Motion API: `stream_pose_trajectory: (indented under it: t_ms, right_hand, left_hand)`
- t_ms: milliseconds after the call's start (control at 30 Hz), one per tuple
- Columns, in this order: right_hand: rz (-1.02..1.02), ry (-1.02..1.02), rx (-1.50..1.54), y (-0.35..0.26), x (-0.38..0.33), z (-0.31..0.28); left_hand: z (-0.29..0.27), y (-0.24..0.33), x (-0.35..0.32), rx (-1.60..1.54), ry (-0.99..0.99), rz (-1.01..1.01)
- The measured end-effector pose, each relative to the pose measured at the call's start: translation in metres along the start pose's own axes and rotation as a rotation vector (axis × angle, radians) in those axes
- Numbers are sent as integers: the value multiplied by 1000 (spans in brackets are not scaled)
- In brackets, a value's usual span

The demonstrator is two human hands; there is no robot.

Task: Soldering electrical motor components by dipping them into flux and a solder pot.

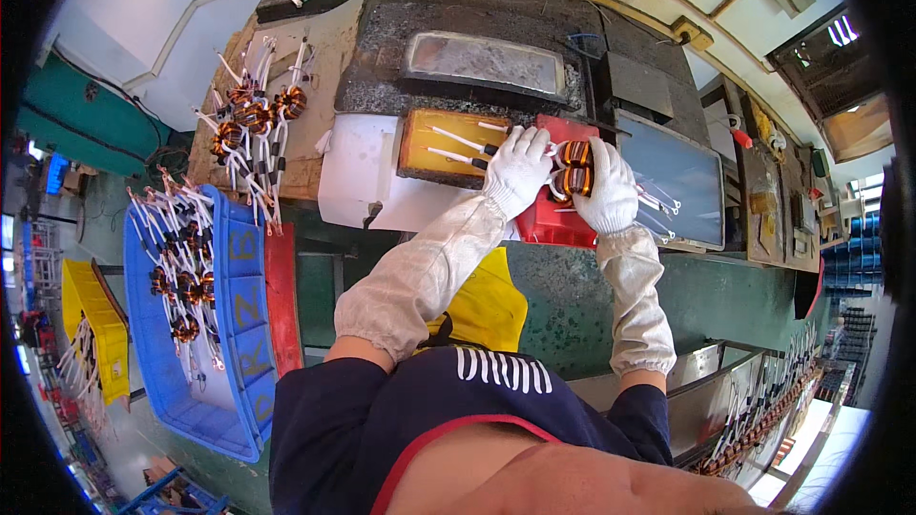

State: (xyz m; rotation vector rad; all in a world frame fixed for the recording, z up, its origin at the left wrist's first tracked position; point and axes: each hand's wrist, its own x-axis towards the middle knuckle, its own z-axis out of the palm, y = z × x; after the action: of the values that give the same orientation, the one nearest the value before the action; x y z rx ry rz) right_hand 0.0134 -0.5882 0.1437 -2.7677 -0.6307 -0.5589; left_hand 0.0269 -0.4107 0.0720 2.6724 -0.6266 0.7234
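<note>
Steadying the copper-wound toroids right of the amber block, your right hand clasps them; your left hand pinches their white leads. Hold leads parallel.

The bench is carrying a rectangular pan, white sheet, yellow block, red block and wired coils.

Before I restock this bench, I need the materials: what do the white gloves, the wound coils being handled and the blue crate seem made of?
White gloves: probably cloth, matte, with soft creases.
Wound coils: likely coated copper wire, judging by the shiny orange-brown turns; I can't tell the core.
Blue crate: apparently moulded plastic, evenly coloured, with ribbed walls.
</note>
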Motion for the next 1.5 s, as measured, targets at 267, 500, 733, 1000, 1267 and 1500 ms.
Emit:
stream_pose_trajectory:
  t_ms: [267, 500, 733, 1000, 1267, 1500]
  right_hand:
    - [-18, -7, -41, -6, 5, -4]
    - [-44, 11, -54, -8, 7, -6]
    - [-46, -3, -71, -8, 7, -5]
    - [-37, -8, -48, -8, 8, -5]
    - [-4, 0, -42, -3, 1, -3]
    - [50, -202, 89, -1, 6, -23]
  left_hand:
    - [0, -2, -4, -95, 23, -25]
    - [1, -5, -5, -99, 17, -19]
    - [-4, -5, -5, -85, -89, -8]
    - [-1, -6, -4, -116, -56, -32]
    - [6, -3, -3, -89, 16, 1]
    - [13, -8, 6, -173, 42, -47]
